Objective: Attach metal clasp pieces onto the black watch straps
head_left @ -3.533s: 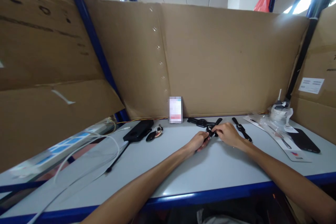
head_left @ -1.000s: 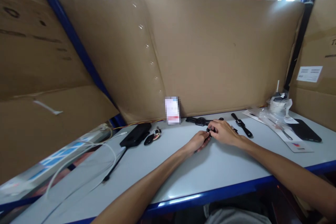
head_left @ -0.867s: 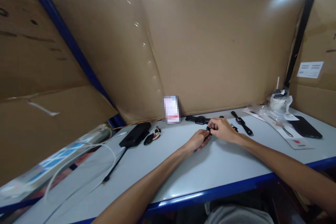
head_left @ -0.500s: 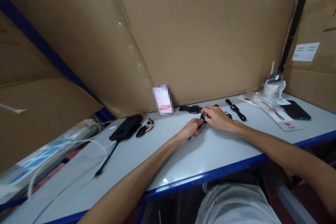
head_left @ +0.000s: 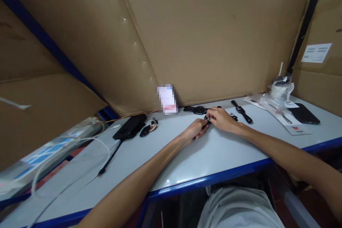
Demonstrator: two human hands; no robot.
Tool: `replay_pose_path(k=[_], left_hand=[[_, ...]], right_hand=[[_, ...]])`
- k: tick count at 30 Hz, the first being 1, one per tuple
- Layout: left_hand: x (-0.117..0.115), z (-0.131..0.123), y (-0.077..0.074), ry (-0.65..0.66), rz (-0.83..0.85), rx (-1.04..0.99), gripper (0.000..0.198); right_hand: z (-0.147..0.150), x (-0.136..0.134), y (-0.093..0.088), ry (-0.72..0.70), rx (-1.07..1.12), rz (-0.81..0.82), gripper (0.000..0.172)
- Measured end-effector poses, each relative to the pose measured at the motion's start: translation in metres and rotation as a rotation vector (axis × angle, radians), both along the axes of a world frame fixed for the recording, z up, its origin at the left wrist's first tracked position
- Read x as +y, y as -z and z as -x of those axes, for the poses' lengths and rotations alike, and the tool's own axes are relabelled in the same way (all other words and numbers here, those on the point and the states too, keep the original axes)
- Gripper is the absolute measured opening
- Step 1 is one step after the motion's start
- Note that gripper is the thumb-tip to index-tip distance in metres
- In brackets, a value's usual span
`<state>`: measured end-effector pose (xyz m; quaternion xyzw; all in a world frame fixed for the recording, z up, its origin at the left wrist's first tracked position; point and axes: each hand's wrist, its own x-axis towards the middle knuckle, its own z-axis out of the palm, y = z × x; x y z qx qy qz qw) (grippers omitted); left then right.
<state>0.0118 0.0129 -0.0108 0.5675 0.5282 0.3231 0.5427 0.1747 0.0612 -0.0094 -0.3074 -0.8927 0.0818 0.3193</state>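
My left hand (head_left: 197, 129) and my right hand (head_left: 220, 119) meet over the middle of the table, fingers closed. Between their fingertips is a small black object (head_left: 207, 119) with a shiny part; the fingers cover most of it, so its kind is unclear. Just beyond the hands lies a black wristwatch-like piece with straps (head_left: 198, 109), partly hidden by my right hand. A second black strapped piece (head_left: 242, 112), with a shiny middle, lies to the right. Close behind my right wrist sits a small dark item (head_left: 233, 117), partly covered.
Left of the hands are keys (head_left: 149, 127) and a black device with a cable (head_left: 130, 127). A blurred upright card or phone (head_left: 167, 99) leans on the cardboard wall. Rightward lie plastic packaging (head_left: 280, 115), a dark phone (head_left: 306, 113) and a bagged white cup (head_left: 279, 91). A power strip (head_left: 50, 153) runs along the left.
The view has shifted slightly, moving the table items a little to the right. Both hands stay together on the small black object, with only slight finger movement.
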Motion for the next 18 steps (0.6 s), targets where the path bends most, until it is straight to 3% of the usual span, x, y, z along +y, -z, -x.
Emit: replay_pose_path(k=[10,15,18], left_hand=[[0.006,0.006,0.007,0.059,-0.026,-0.003,0.026],[0.008,0.007,0.009,0.076,-0.024,-0.016,0.025],[0.008,0.007,0.009,0.065,-0.021,-0.030,0.027]], right_hand=[[-0.016,0.001,-0.011,-0.174,-0.152,-0.078,0.016],[-0.016,-0.004,-0.010,-0.142,-0.232,-0.125,0.014],[-0.020,-0.005,-0.019,-0.078,-0.253,-0.164,0.013]])
